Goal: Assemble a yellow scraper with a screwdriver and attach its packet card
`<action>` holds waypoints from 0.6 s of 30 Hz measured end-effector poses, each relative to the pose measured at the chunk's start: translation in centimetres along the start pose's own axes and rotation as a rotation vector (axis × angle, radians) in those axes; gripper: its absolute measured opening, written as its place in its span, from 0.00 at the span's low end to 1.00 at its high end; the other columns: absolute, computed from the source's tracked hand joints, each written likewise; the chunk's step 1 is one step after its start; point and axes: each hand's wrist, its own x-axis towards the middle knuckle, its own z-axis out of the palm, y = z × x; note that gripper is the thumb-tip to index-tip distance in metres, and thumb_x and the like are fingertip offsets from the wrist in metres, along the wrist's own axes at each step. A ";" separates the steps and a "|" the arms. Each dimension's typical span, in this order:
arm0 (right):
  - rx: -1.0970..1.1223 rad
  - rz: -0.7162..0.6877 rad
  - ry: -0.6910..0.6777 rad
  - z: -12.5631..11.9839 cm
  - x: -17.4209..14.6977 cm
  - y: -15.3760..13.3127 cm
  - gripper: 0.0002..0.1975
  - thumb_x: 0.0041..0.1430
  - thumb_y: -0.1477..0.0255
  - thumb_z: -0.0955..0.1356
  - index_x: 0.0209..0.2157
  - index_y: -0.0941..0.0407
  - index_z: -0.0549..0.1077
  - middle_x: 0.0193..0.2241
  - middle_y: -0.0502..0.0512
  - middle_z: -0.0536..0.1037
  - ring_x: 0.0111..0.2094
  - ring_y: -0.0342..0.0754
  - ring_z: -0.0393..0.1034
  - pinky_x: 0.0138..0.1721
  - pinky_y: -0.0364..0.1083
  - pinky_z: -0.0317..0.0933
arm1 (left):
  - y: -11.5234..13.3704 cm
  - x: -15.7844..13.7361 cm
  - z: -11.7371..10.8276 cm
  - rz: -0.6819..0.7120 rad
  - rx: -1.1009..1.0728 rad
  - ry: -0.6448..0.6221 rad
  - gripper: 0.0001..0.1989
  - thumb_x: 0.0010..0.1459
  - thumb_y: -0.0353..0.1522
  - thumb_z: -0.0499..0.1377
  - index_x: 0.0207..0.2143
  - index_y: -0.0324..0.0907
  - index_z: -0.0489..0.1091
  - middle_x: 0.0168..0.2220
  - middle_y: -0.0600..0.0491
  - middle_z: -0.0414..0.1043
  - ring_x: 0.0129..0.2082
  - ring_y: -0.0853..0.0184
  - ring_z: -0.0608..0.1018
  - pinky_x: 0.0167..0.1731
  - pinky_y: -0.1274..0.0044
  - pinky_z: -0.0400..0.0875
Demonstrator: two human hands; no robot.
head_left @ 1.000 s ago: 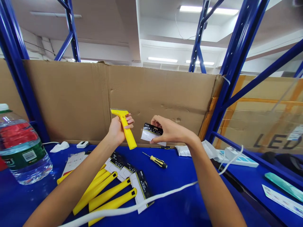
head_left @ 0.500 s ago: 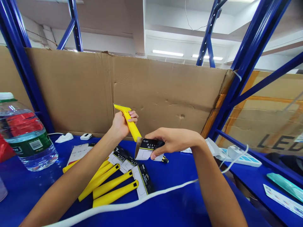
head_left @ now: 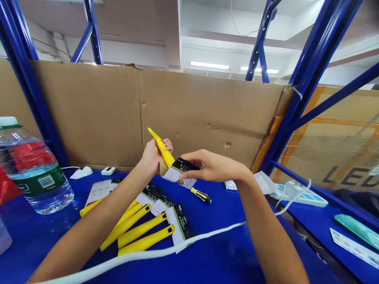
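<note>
My left hand (head_left: 153, 156) is closed around a yellow scraper (head_left: 164, 151), its head end pointing up and away. The lower end of its handle is inside the open end of a black-and-white cardboard sleeve (head_left: 177, 174). Thumb and fingers of my right hand (head_left: 204, 165) pinch that sleeve from the right. Below my left forearm, several yellow handles (head_left: 142, 228) lie on the blue table, with more black-and-white cardboard sleeves (head_left: 175, 223) beside them. A small yellow-and-black screwdriver (head_left: 201, 195) lies just under my right hand.
A large water bottle (head_left: 35, 169) stands at the left. A phone (head_left: 98, 192) showing a timer lies behind my left forearm. A white cable (head_left: 166, 252) crosses the front. A power strip (head_left: 300, 195) sits at the right, and a cardboard wall (head_left: 207, 114) closes the back.
The scraper has turned so its head shows edge-on. My right hand has moved up and left with the sleeve, which sits higher on the handle and tilts. More of the screwdriver shows.
</note>
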 end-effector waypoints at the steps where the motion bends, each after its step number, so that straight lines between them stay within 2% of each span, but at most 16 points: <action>1: 0.001 0.001 0.036 0.0 0.0 0.1 0.11 0.74 0.63 0.73 0.47 0.57 0.81 0.42 0.54 0.85 0.39 0.46 0.71 0.42 0.46 0.64 | -0.1 0.1 0.1 0.003 0.002 0.000 0.17 0.80 0.32 0.45 0.33 0.45 0.59 0.24 0.57 0.61 0.16 0.73 0.64 0.15 0.84 0.63; 4: -0.001 0.016 0.161 -0.1 0.1 0.8 0.13 0.70 0.61 0.76 0.42 0.57 0.79 0.35 0.50 0.80 0.33 0.44 0.66 0.35 0.46 0.59 | -0.2 0.4 0.2 0.030 0.008 -0.009 0.18 0.81 0.35 0.48 0.33 0.45 0.61 0.24 0.57 0.63 0.19 0.73 0.68 0.20 0.84 0.68; 7: 0.044 0.002 0.242 -0.3 0.3 1.8 0.14 0.68 0.59 0.77 0.40 0.56 0.78 0.34 0.49 0.79 0.35 0.46 0.68 0.36 0.46 0.61 | -0.1 0.4 0.3 0.059 0.024 -0.022 0.19 0.82 0.37 0.50 0.34 0.43 0.65 0.24 0.56 0.67 0.22 0.71 0.73 0.24 0.82 0.73; 13: 0.063 -0.059 0.315 -1.2 0.4 2.8 0.13 0.64 0.62 0.79 0.36 0.56 0.79 0.35 0.49 0.81 0.37 0.47 0.72 0.41 0.47 0.67 | 0.3 0.1 0.4 0.092 0.090 -0.078 0.15 0.82 0.35 0.51 0.42 0.39 0.73 0.32 0.51 0.78 0.29 0.70 0.82 0.33 0.81 0.81; 18: 0.072 0.000 0.311 -1.3 -0.1 2.2 0.15 0.64 0.59 0.79 0.36 0.56 0.80 0.35 0.51 0.82 0.38 0.48 0.72 0.40 0.48 0.68 | 0.4 0.0 0.5 0.023 0.130 -0.119 0.15 0.82 0.33 0.50 0.43 0.39 0.74 0.34 0.49 0.80 0.34 0.67 0.85 0.41 0.78 0.84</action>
